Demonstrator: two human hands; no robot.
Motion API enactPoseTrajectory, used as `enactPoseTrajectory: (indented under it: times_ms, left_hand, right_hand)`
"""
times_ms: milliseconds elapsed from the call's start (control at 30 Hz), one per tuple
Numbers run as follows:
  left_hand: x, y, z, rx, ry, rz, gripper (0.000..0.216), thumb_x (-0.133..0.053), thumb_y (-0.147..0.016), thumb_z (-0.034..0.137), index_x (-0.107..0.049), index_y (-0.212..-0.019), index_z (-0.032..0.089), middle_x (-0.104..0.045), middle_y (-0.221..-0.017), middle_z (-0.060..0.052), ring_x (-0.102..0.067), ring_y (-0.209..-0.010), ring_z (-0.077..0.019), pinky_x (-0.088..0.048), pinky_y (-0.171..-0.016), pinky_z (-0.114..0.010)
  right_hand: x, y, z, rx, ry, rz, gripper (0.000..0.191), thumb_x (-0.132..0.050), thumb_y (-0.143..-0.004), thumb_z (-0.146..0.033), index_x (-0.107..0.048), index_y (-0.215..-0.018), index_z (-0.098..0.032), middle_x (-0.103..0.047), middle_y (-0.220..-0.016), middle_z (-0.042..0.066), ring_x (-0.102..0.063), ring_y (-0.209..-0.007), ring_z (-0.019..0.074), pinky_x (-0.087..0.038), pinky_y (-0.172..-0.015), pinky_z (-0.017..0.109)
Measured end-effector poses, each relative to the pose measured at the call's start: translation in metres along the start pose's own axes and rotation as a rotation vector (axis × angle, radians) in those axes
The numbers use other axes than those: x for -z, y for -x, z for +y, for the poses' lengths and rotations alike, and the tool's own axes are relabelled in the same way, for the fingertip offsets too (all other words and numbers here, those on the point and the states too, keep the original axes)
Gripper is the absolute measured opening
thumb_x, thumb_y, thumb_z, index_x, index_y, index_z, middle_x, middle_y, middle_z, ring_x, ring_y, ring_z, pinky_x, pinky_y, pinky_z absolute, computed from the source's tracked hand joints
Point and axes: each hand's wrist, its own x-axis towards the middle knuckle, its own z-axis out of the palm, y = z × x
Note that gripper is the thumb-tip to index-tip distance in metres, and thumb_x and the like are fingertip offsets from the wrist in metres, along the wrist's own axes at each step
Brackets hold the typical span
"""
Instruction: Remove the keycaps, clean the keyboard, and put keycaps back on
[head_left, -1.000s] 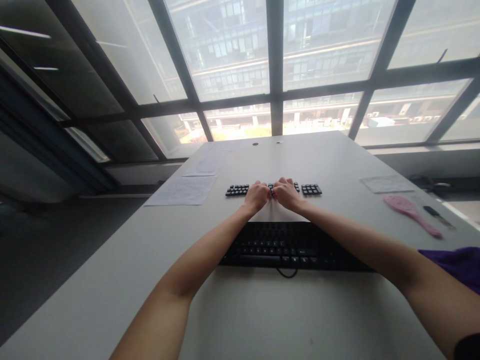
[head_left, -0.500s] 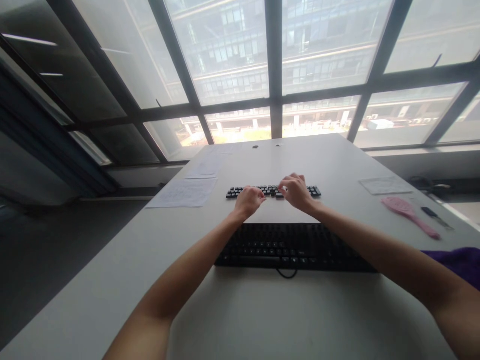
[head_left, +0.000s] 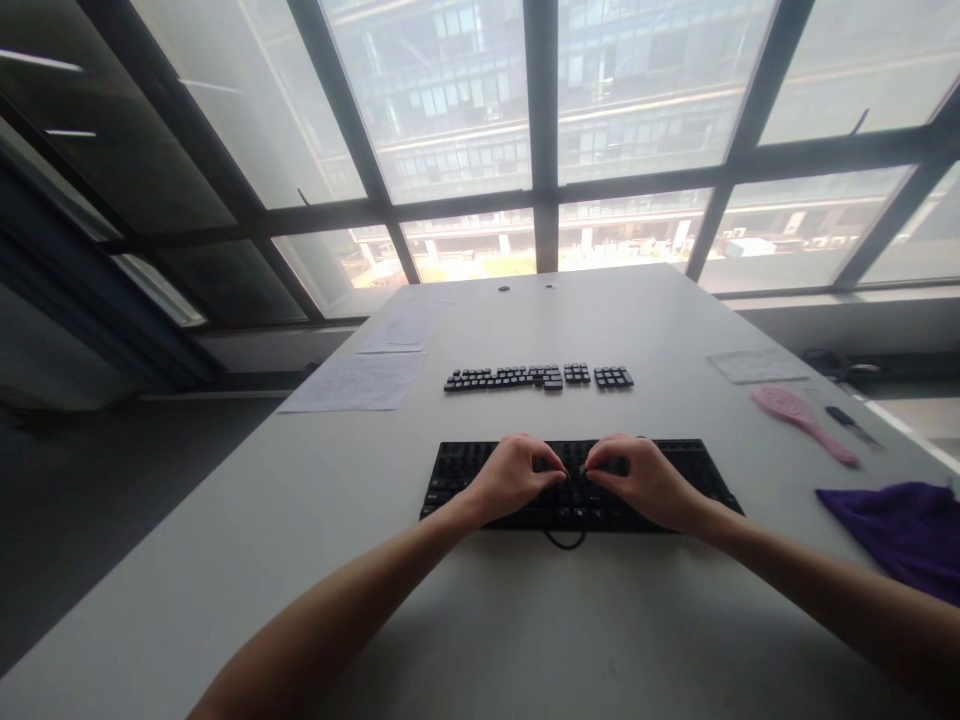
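A black keyboard (head_left: 480,522) lies in front of me, with bare dark patches where keycaps are off and some keycaps still on its lower rows. Over its middle, my left hand (head_left: 517,472) is closed in a pinch on a small dark keycap (head_left: 566,476). My right hand (head_left: 645,478) faces it, thumb and forefinger pinched on another small dark keycap (head_left: 583,469). The fingertips are close together but apart. Farther back, loose black keycaps (head_left: 502,377) lie sorted in rows and blocks on the white table (head_left: 360,620).
Paper sheets (head_left: 352,383) lie at the left. To the right are a clear plastic bag (head_left: 757,366), a pink hairbrush (head_left: 802,418), a dark-handled tool (head_left: 851,425) and a purple cloth (head_left: 900,525). A cable (head_left: 564,543) loops out from the keyboard's near edge. Windows stand behind the table.
Both hands have moved back toward me, from the rows of loose keycaps to above the keyboard. Each now pinches a small dark keycap. The view has shifted slightly.
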Motion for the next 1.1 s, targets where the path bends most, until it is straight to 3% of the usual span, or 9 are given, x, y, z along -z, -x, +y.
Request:
enactPoseTrajectory:
  times_ms: [233, 767, 1100]
  left_hand:
    - [-0.012, 0.000, -0.003, -0.048, -0.019, -0.011, 0.005, -0.073, -0.081, 0.019, -0.078, -0.082, 0.021, -0.077, -0.083, -0.002, -0.067, -0.082, -0.0186, -0.048, -0.089, -0.033]
    - [-0.024, 0.010, 0.003, -0.269, -0.319, 0.020, 0.019, -0.059, -0.092, 0.017, -0.074, -0.080, 0.021, -0.073, -0.088, -0.004, -0.058, -0.085, -0.0193, -0.050, -0.081, -0.032]
    - [-0.022, 0.010, 0.000, -0.290, -0.258, 0.006, 0.015, -0.061, -0.093, 0.019, -0.073, -0.083, 0.020, -0.074, -0.094, -0.002, -0.057, -0.088, -0.0192, -0.049, -0.084, -0.031]
  right_hand:
    - [-0.010, 0.000, 0.001, 0.020, 0.031, -0.029, 0.010, -0.069, -0.081, -0.013, -0.071, -0.078, -0.021, -0.072, -0.080, 0.003, -0.065, -0.077, 0.0203, -0.050, -0.083, 0.038]
    - [-0.018, 0.007, 0.004, 0.164, 0.160, -0.034, 0.016, -0.065, -0.083, -0.007, -0.071, -0.080, -0.022, -0.071, -0.087, 0.005, -0.062, -0.088, 0.0224, -0.048, -0.085, 0.040]
    - [-0.020, 0.009, 0.003, 0.158, 0.131, -0.018, 0.015, -0.063, -0.086, -0.008, -0.070, -0.081, -0.020, -0.070, -0.086, 0.005, -0.060, -0.087, 0.0221, -0.049, -0.082, 0.038]
